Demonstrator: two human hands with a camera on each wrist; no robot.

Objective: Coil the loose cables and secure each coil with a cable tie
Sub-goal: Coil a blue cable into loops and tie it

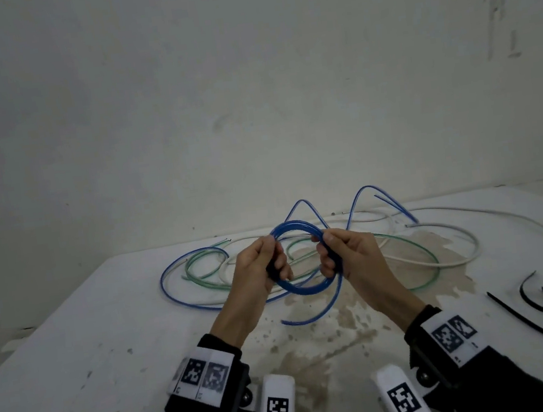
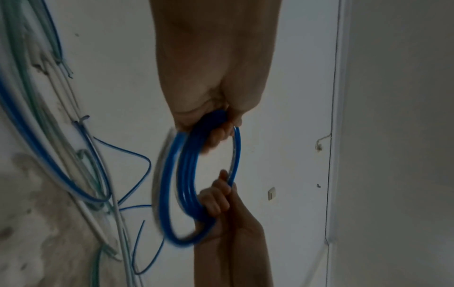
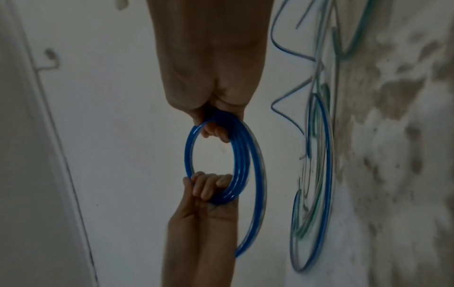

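Observation:
A coil of blue cable [image 1: 305, 286] hangs in the air above the white table [image 1: 73, 335], with a hand on either side. My left hand [image 1: 257, 270] grips its left side with fingers curled round the strands. On the opposite side my right hand [image 1: 349, 257] grips the same way. A loose blue tail [image 1: 324, 306] curves down from the coil toward the table. The left wrist view shows the coil [image 2: 186, 174] between the left hand [image 2: 213, 120] and the right hand [image 2: 221, 196]. The right wrist view shows the coil [image 3: 240, 165] and the right hand [image 3: 216, 120].
Loose cables lie tangled behind the hands: a thin blue one [image 1: 163, 289], a green one [image 1: 420, 246] and a white one [image 1: 436, 263]. Several black cable ties [image 1: 534, 323] lie at the table's right. A brown stain marks the middle of the tabletop. A bare wall stands behind.

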